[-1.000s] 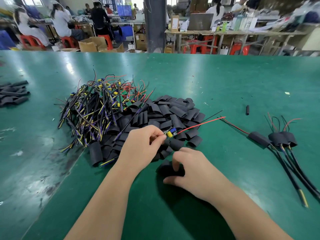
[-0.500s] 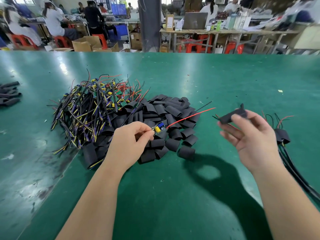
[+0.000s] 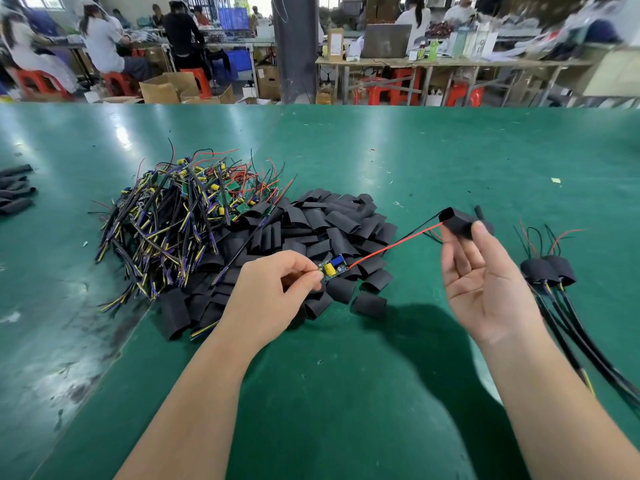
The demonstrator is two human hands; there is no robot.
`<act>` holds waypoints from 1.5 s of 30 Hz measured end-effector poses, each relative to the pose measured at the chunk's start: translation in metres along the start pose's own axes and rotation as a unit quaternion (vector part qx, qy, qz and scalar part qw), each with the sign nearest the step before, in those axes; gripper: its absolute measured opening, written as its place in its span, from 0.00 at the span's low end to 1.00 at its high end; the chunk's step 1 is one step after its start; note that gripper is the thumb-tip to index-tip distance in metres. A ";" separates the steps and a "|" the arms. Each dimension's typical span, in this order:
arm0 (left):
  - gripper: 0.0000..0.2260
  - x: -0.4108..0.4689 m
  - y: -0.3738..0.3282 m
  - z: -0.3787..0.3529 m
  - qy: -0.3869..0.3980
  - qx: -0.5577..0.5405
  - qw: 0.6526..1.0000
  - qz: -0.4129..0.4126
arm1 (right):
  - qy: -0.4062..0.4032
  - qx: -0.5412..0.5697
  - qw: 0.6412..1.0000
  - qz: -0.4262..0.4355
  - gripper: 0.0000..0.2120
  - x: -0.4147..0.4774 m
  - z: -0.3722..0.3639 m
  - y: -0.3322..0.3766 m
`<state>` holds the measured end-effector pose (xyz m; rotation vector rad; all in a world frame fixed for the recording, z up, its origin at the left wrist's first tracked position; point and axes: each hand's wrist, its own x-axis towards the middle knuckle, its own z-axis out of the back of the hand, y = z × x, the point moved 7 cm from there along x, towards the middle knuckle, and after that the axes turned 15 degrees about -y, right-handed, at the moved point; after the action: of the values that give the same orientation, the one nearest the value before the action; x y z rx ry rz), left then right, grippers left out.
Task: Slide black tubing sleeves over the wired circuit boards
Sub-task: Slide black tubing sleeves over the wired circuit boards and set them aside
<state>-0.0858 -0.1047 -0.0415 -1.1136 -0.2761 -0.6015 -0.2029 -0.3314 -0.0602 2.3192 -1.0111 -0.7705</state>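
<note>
Head view, nearest first: both forearms reach out over the green table (image 3: 346, 393); the left hand (image 3: 273, 289) pinches the circuit board (image 3: 333, 267) by its left end between thumb and forefinger, its other fingers curled; the right hand (image 3: 485, 285), well apart and a little farther off, faces palm-up, its lower fingers loose, thumb and fingertips clamped on one black sleeve (image 3: 457, 221); the board's long axis and its red wire (image 3: 391, 247) and black wire (image 3: 420, 225) run up and rightward straight at the sleeve's open mouth, which faces left; the wire tips reach that mouth, though I cannot tell whether they are inside; threading right-to-left along the wires looks like the coming move; beyond lie the loose sleeve pile (image 3: 311, 230) and the unsleeved boards (image 3: 180, 209).
</note>
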 end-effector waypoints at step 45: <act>0.07 -0.009 -0.003 -0.019 0.075 -0.171 0.975 0.121 | 0.131 -0.177 0.974 -0.042 0.17 -0.030 -0.026 -0.045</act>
<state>-0.0965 -0.1194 -0.0523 -1.4004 0.1000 -0.5232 -0.1808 -0.2762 -0.0608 2.0917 -0.6071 -0.5992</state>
